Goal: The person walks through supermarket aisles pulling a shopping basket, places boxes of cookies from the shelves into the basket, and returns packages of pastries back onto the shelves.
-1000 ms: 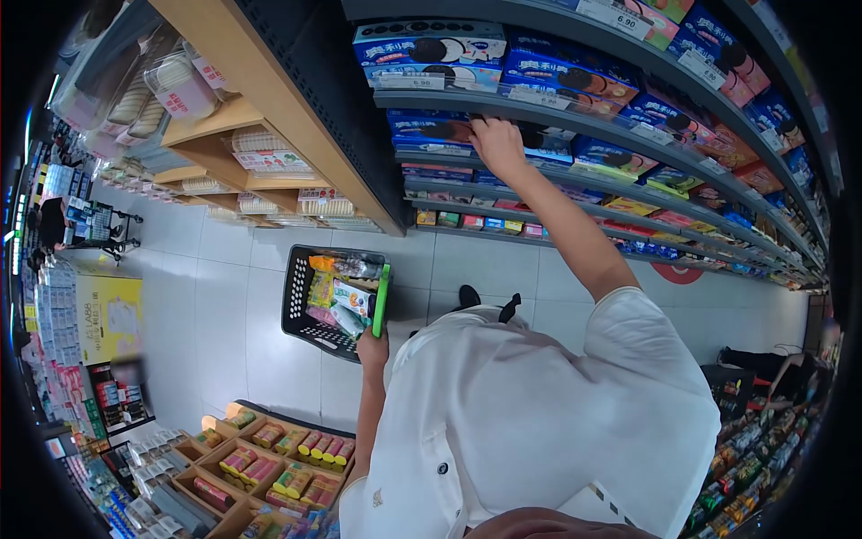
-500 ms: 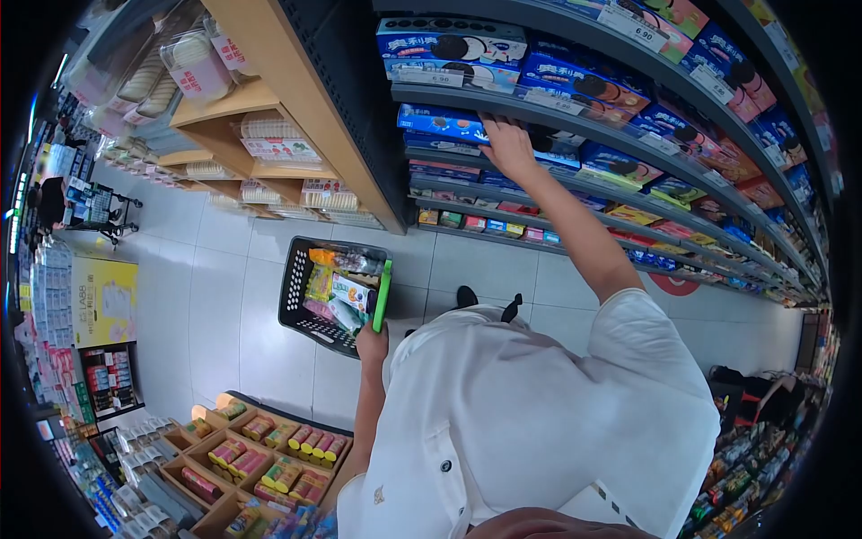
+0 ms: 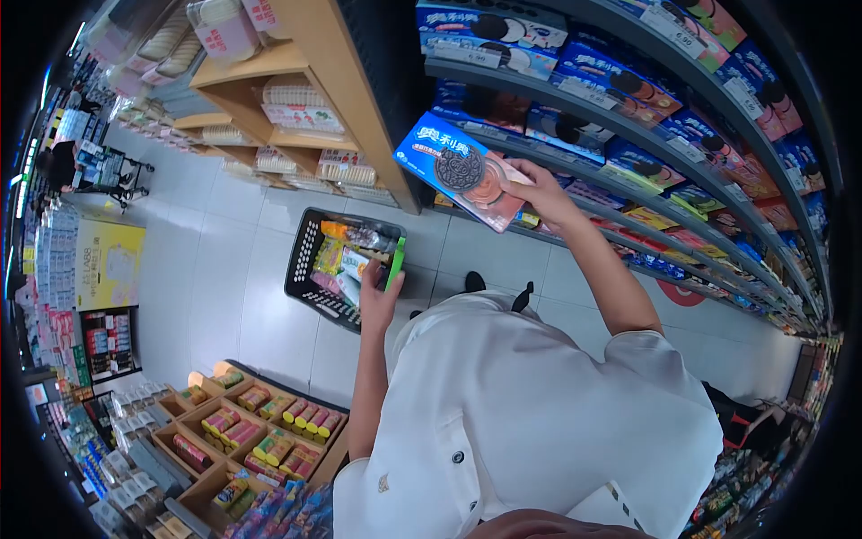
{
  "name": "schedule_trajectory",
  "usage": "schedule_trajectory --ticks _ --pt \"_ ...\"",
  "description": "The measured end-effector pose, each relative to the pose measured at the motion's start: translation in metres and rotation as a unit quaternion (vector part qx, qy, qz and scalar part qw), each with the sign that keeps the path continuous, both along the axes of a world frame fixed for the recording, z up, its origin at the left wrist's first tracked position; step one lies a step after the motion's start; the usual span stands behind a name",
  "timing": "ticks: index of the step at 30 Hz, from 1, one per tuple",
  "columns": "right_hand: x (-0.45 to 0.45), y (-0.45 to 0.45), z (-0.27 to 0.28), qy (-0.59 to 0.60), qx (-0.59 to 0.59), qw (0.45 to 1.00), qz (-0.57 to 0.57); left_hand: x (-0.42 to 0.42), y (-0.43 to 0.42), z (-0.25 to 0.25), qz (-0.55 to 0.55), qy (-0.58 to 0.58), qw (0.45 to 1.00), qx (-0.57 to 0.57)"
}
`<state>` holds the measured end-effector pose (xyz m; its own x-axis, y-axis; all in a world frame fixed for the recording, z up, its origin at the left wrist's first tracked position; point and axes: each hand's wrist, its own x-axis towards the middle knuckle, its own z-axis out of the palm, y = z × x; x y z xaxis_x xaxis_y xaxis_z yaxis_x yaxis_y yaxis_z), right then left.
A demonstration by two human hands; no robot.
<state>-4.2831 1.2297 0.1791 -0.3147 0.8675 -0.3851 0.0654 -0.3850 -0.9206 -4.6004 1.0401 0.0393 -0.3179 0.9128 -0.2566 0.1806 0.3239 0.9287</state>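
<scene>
A blue-and-pink cookie box (image 3: 462,171) with a dark round cookie printed on it is in my right hand (image 3: 544,198). My right fingers are closed on the box's right end, in front of the shelving. Below and to the left, my left hand (image 3: 379,296) is at the lower end of the green handle (image 3: 397,262) of a black basket (image 3: 305,256). Its thumb and a forefinger stand apart around the handle; its other fingers are mostly hidden. Inside the basket lie several packages, among them a white one (image 3: 353,264) and a yellow one (image 3: 329,257).
Grey shelves (image 3: 539,83) of boxed cookies run along the top and right. A wooden shelf unit (image 3: 337,85) with clear food packs stands upper left. At lower left is a divided wooden display (image 3: 215,445). A person (image 3: 63,166) is near a cart (image 3: 112,175) at far left.
My right hand has drawn the cookie box out of the shelf and down to the left. My left thumb and forefinger have spread at the basket handle.
</scene>
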Motion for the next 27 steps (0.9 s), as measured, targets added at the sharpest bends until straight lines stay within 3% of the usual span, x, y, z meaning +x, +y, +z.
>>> schedule_trajectory --ticks 3,4,6,9,15,22,27 --pt "-0.013 -0.014 -0.005 0.063 -0.042 0.994 0.075 0.025 0.038 0.072 0.049 -0.272 0.959 0.060" --pt "-0.021 -0.019 0.007 0.078 -0.047 0.991 0.097 0.026 0.046 0.084 0.052 -0.268 0.961 0.053" --pt "-0.025 -0.018 0.000 0.083 -0.035 0.989 0.121 0.027 0.057 0.099 0.060 -0.472 0.877 0.064" --pt "-0.025 -0.017 0.003 0.081 -0.022 0.986 0.142 0.031 0.061 0.113 0.093 -0.410 0.905 0.061" --pt "-0.028 -0.027 0.012 0.184 -0.061 0.980 0.040 0.036 0.057 0.116 0.122 -0.459 0.876 0.082" --pt "-0.028 -0.032 0.001 0.163 -0.011 0.984 0.065 0.034 0.056 0.106 0.131 -0.483 0.863 0.069" --pt "-0.037 -0.037 0.019 0.110 0.050 0.987 0.105 0.025 0.054 0.087 0.098 -0.600 0.794 0.005"
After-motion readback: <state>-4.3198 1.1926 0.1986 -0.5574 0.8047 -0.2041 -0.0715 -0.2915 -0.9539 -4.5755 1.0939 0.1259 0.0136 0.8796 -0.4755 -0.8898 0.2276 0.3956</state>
